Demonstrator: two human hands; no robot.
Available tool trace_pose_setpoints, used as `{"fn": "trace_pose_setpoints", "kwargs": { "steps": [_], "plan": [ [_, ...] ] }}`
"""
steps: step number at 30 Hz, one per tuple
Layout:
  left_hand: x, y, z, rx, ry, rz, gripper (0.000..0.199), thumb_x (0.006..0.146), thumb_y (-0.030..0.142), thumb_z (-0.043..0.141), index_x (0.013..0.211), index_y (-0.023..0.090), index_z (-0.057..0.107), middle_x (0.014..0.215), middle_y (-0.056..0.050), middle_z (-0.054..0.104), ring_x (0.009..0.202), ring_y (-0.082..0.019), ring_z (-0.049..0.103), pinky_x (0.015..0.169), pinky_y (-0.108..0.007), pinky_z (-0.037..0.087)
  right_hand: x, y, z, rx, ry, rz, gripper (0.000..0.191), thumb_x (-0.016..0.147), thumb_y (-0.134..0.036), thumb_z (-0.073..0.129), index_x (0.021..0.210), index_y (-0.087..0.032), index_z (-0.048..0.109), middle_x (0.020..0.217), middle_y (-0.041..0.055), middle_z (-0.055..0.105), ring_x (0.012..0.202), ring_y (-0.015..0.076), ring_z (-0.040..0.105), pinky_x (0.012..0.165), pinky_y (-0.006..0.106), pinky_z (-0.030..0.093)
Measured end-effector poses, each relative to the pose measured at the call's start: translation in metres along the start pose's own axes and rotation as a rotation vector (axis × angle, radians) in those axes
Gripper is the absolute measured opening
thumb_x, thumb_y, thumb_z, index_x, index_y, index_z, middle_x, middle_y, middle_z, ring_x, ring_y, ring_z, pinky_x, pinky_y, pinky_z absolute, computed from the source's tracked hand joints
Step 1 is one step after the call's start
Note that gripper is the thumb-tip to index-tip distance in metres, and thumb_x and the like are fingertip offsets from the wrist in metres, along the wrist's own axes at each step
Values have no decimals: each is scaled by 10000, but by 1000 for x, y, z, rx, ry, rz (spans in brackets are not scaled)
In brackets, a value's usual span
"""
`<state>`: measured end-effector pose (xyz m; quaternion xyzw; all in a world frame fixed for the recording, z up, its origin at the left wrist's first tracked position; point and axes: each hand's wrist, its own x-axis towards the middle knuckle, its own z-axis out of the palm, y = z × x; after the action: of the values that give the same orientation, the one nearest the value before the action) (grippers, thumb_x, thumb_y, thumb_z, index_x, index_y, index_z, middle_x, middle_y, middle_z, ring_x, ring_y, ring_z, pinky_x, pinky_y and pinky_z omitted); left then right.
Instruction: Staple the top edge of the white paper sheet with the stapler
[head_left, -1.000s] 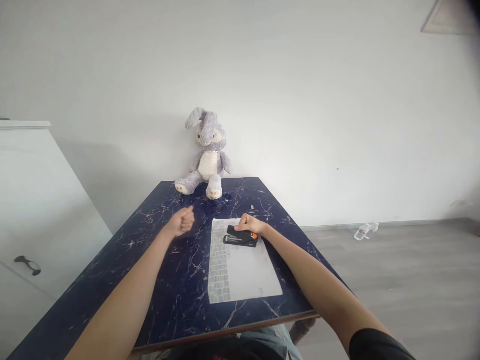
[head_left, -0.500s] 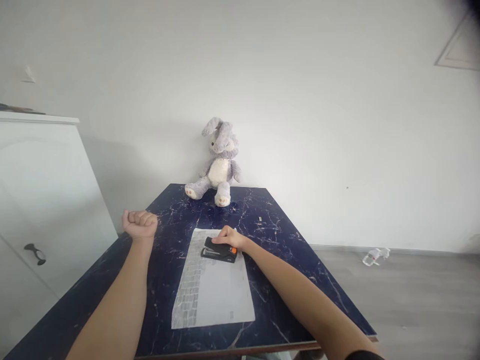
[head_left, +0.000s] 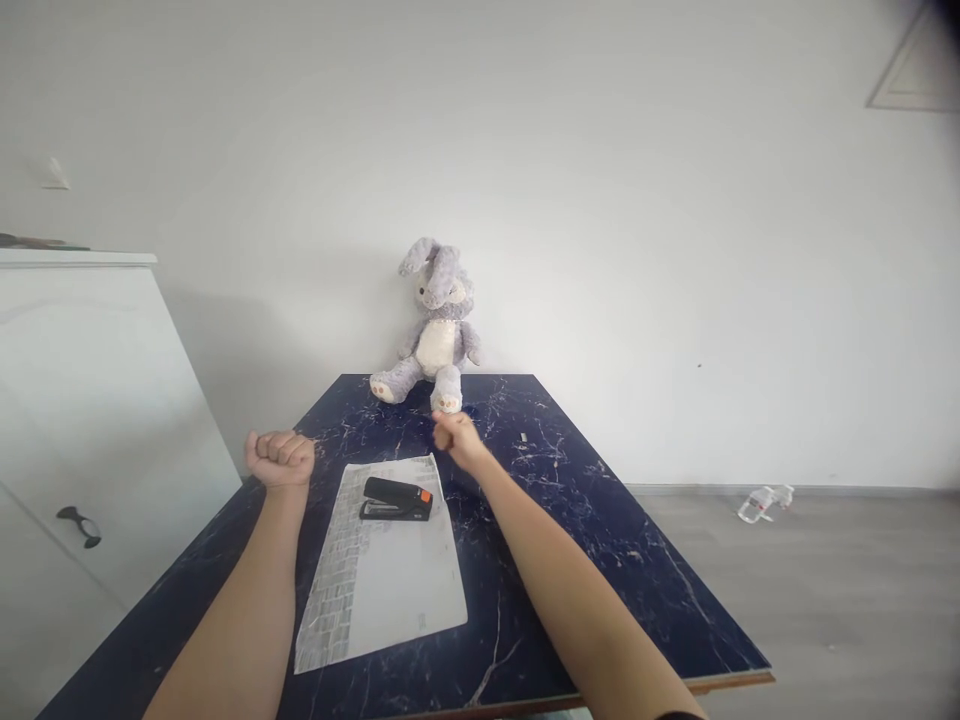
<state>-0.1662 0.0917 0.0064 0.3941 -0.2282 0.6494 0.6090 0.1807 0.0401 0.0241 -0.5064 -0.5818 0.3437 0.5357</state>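
Observation:
My left hand [head_left: 280, 459] is a closed fist, palm side up, above the left side of the table, with nothing seen in it. Beyond the top right corner of the paper, my right hand [head_left: 459, 440] hovers with curled fingers, slightly blurred and apparently holding nothing. The black stapler [head_left: 397, 500] with an orange patch rests on the upper part of the paper, apart from both hands. Under it lies the white sheet of paper [head_left: 401, 585], tilted, with a grey brick-like pattern down its left side.
A grey plush rabbit [head_left: 436, 345] sits at the far end of the dark blue marbled table [head_left: 540, 570], against the wall. A white cabinet [head_left: 97, 400] stands at left. A clear plastic bottle [head_left: 757, 505] lies on the floor at right.
My right hand has let go of the stapler and moved up and away, toward the rabbit's foot. Paper and stapler have shifted left together, and the paper has turned somewhat. My left fist stays much the same.

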Motion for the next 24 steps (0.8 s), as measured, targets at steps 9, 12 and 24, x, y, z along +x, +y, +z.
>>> {"fn": "trace_pose_setpoints", "kwargs": {
  "steps": [9, 12, 24],
  "plan": [
    [0, -5, 11, 104, 166, 18, 638, 1060, 422, 492, 587, 184, 136, 554, 76, -100, 423, -71, -91, 381, -269, 6, -9, 48, -125, -924, 557, 408, 423, 876, -296, 635, 1237, -78, 668, 1343, 310, 555, 1285, 410, 537, 1006, 493, 454],
    [-1, -7, 16, 142, 193, 29, 638, 1090, 436, 430, 596, 185, 113, 574, 73, -109, 431, -75, -103, 381, -267, 1, -6, 60, -126, -946, 425, 412, 384, 892, -190, 560, 1227, -58, 693, 1266, 296, 612, 1172, 373, 638, 969, 453, 483],
    [-1, -12, 16, 147, 219, -27, 632, 1066, 392, 469, 598, 180, 100, 561, 79, -114, 425, -64, -123, 383, -264, -15, 11, 27, -17, -768, 37, -135, 165, 923, -171, 605, 1044, -181, 716, 969, 72, 741, 891, 191, 673, 843, 274, 483]
  ]
}}
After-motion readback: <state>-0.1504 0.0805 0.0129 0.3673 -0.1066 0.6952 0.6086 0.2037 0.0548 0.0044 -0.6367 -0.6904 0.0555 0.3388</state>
